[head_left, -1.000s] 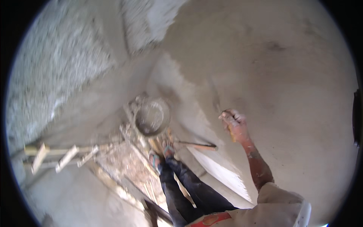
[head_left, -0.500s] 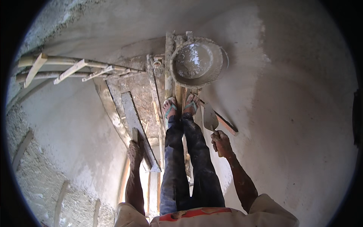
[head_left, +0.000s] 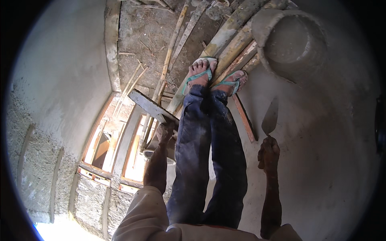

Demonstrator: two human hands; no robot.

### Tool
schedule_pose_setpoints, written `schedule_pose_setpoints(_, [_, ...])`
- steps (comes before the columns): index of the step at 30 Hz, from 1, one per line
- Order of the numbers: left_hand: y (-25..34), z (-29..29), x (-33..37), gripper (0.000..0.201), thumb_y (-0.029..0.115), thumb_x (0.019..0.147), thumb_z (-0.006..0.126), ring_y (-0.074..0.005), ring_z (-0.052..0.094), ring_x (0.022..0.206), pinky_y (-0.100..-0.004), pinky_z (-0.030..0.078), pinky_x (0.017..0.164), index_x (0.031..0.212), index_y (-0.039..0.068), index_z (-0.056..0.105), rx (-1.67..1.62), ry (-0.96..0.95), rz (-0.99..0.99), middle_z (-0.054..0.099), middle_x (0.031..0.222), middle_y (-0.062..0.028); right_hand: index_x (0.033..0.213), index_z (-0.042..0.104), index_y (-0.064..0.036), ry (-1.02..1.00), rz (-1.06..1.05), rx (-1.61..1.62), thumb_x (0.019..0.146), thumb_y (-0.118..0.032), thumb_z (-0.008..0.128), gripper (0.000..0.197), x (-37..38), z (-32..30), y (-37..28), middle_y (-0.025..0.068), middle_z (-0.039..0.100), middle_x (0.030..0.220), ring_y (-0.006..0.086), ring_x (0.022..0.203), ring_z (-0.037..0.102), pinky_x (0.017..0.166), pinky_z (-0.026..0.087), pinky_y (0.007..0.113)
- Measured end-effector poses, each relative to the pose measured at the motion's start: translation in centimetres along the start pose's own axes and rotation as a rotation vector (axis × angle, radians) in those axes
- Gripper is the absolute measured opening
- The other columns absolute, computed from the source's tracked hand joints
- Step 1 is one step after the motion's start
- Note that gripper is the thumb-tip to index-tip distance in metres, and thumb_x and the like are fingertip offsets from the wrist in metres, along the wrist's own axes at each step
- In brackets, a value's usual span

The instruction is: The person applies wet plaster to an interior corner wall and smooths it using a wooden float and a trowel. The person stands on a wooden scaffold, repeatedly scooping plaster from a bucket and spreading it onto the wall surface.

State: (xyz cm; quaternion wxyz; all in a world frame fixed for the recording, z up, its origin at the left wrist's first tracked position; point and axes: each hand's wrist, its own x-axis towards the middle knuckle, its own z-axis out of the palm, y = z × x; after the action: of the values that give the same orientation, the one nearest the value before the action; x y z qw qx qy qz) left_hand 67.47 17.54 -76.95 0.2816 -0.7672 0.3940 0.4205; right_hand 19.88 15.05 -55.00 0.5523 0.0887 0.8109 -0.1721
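The right hand (head_left: 268,154) has its fingers wrapped round a trowel (head_left: 271,117), blade forward, near the bucket (head_left: 263,26); the left hand (head_left: 163,135) curls its fingers on a grey board (head_left: 149,104) beside the legs (head_left: 195,148).

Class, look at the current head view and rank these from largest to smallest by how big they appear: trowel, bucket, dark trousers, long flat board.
1. Dark trousers
2. Bucket
3. Long flat board
4. Trowel
Nearness to the camera differs, so true sizes may not follow this order.

one trowel (head_left: 270,117), one float (head_left: 149,105), two sandals (head_left: 200,75)
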Motion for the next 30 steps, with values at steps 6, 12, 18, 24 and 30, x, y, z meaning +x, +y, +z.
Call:
schedule_pose_setpoints(6, [22.5, 4.8, 11.3, 0.059, 0.051, 0.103, 0.04, -0.0405, 0.046, 0.138, -0.0621, 0.031, 0.114, 0.148, 0.014, 0.048, 0.178, 0.212, 0.636, 0.049, 0.151, -0.0168, 0.108, 0.057, -0.006, 0.004, -0.039, -0.153, 0.104, -0.027, 0.063, 0.023, 1.8, 1.8, -1.6, -0.0008, 0.052, 0.075, 0.0083, 0.048, 0.05, 0.04, 0.043, 0.025])
schedule_pose_setpoints(12, [23.1, 3.8, 13.9, 0.06, 0.046, 0.105, 0.044, -0.0391, 0.053, 0.138, -0.0636, 0.041, 0.11, 0.151, 0.008, 0.048, 0.462, 0.28, 0.737, 0.055, 0.15, -0.0224, 0.109, 0.056, -0.0046, -0.002, -0.097, -0.178, 0.104, -0.027, 0.062, 0.024, 2.0, 3.9, -4.4, 0.0001, 0.053, 0.076, 0.0082, 0.047, 0.05, 0.04, 0.042, 0.024])
schedule_pose_setpoints(18, [27.4, 1.9, 11.1, 0.063, 0.055, 0.107, 0.033, -0.0347, 0.051, 0.139, -0.0488, 0.035, 0.116, 0.151, 0.013, 0.048, 0.362, 0.199, 0.738, 0.057, 0.151, -0.0121, 0.107, 0.058, -0.0056, 0.099, -0.069, -0.155, 0.105, -0.028, 0.062, 0.023, 0.8, 2.5, -4.5, -0.0004, 0.053, 0.072, 0.0085, 0.043, 0.048, 0.035, 0.036, 0.025])
schedule_pose_setpoints(24, [25.2, -0.7, 9.1, 0.07, 0.06, 0.107, 0.031, -0.0339, 0.055, 0.132, -0.048, 0.038, 0.111, 0.147, 0.007, 0.053, 0.202, 0.146, 0.567, 0.061, 0.143, -0.0165, 0.108, 0.059, -0.004, 0.0, 0.13, -0.096, 0.106, -0.029, 0.06, 0.025, -4.0, -0.7, -0.3, 0.0004, 0.055, 0.072, 0.0083, 0.049, 0.051, 0.042, 0.042, 0.026])
schedule_pose_setpoints(30, [19.7, -9.1, 4.0, 0.058, 0.044, 0.112, 0.04, -0.0295, 0.067, 0.108, -0.0407, 0.054, 0.092, 0.141, -0.002, 0.059, -0.369, -0.162, 0.644, 0.071, 0.123, -0.0221, 0.109, 0.061, -0.0012, 0.151, -0.057, -0.234, 0.102, -0.025, 0.066, 0.026, -7.2, -3.4, 0.9, 0.0047, 0.065, 0.077, 0.0113, 0.06, 0.061, 0.054, 0.051, 0.031])
